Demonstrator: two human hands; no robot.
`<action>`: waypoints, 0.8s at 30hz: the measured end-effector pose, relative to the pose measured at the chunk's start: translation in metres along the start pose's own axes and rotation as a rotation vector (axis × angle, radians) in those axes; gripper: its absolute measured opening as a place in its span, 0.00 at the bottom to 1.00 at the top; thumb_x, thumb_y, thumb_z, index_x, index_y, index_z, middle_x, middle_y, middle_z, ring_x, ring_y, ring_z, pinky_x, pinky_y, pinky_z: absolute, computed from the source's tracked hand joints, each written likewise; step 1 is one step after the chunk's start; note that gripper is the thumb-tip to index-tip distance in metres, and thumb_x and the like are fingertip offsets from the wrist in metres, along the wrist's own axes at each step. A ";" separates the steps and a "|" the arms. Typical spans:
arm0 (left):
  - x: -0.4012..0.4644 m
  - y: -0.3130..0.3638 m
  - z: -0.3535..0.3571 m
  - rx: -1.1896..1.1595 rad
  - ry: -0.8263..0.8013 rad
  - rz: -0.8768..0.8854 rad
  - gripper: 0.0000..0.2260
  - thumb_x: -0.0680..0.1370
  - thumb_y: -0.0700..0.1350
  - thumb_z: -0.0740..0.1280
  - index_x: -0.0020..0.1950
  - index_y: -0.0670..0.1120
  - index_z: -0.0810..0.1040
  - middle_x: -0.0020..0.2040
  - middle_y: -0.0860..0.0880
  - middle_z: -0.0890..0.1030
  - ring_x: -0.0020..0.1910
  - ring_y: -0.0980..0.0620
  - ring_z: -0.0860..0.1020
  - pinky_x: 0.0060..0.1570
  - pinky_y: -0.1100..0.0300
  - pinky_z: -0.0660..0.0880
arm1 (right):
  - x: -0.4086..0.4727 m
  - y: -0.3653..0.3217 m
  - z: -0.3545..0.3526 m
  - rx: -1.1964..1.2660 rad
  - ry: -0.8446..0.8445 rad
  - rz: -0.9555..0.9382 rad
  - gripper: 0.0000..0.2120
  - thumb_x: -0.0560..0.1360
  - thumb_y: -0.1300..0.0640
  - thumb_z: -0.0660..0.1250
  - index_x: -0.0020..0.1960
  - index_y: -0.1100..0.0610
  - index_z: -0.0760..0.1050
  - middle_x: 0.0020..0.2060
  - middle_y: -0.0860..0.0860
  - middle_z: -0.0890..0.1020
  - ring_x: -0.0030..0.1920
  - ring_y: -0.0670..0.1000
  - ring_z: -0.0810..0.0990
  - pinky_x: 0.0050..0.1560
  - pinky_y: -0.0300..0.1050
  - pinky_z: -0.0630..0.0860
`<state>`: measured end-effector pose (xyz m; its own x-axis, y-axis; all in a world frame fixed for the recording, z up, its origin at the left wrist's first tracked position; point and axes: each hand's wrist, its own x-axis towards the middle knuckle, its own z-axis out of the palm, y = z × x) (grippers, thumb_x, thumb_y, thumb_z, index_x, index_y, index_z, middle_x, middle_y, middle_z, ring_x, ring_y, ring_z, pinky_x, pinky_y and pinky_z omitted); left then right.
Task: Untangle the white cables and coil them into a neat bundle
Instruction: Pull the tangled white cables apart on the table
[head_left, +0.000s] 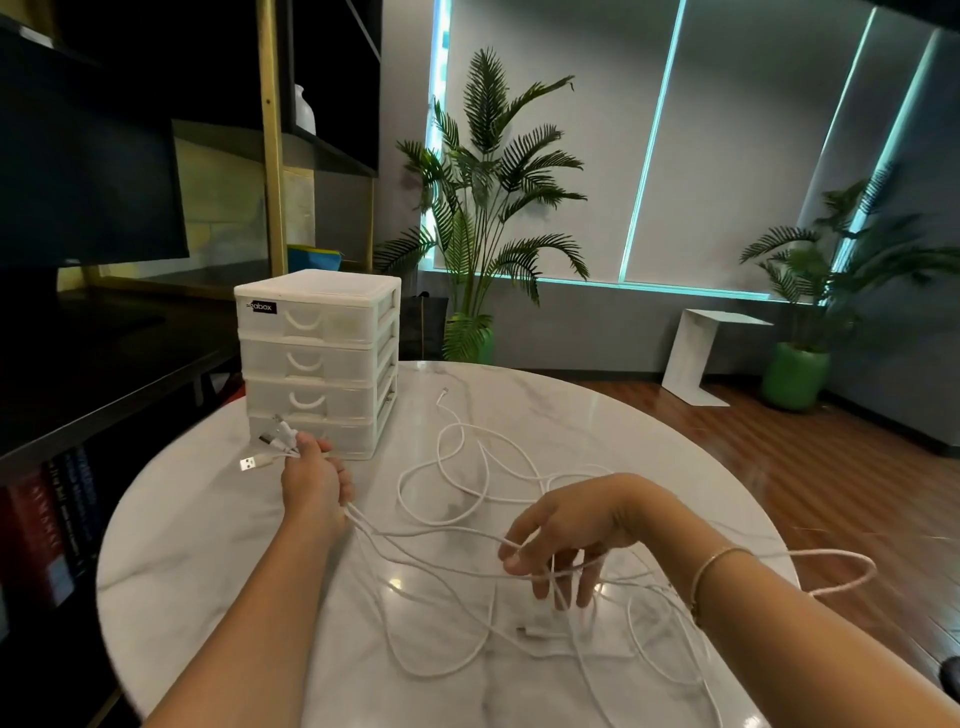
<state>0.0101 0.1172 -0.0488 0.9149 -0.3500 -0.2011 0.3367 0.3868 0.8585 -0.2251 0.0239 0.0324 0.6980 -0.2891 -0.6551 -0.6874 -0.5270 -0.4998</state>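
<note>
Several white cables (457, 499) lie in loose, crossing loops over the round marble table (208, 545). My left hand (314, 480) grips a bunch of their ends, and USB plugs (260, 457) stick out of the fist toward the left. From that fist the strands run right to my right hand (561, 540), which hovers palm down over the tangle and pinches a strand between thumb and forefinger. One loop (852, 571) hangs past the table's right edge. A small plug end (444, 391) lies at the far side of the table.
A white plastic drawer unit (317, 364) stands on the table's far left, just behind my left hand. Dark shelving with books (52, 525) is on the left. Potted palms (483, 208) and a white side table (701, 353) stand on the wooden floor beyond.
</note>
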 end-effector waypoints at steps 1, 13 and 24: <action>0.000 -0.001 0.000 0.011 -0.002 0.005 0.17 0.83 0.56 0.50 0.40 0.47 0.66 0.29 0.50 0.61 0.15 0.58 0.59 0.17 0.70 0.56 | 0.001 0.002 -0.001 -0.006 0.023 0.015 0.21 0.76 0.51 0.66 0.66 0.60 0.70 0.45 0.57 0.79 0.42 0.56 0.80 0.46 0.51 0.80; -0.001 0.001 0.002 0.086 0.016 0.062 0.17 0.83 0.56 0.50 0.40 0.47 0.66 0.28 0.50 0.63 0.23 0.54 0.60 0.21 0.62 0.59 | 0.017 0.053 -0.044 0.021 0.571 0.336 0.13 0.80 0.57 0.60 0.55 0.68 0.69 0.41 0.62 0.78 0.31 0.56 0.80 0.40 0.53 0.82; -0.001 0.002 0.006 0.101 0.039 0.060 0.17 0.83 0.55 0.50 0.39 0.48 0.66 0.30 0.50 0.63 0.25 0.54 0.60 0.20 0.64 0.59 | 0.057 0.073 -0.045 -0.428 0.704 0.299 0.19 0.78 0.49 0.61 0.65 0.58 0.72 0.62 0.55 0.76 0.61 0.56 0.74 0.59 0.47 0.73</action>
<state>0.0082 0.1128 -0.0442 0.9414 -0.2945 -0.1642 0.2585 0.3177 0.9123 -0.2263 -0.0671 -0.0156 0.5597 -0.8147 -0.1518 -0.8254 -0.5643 -0.0151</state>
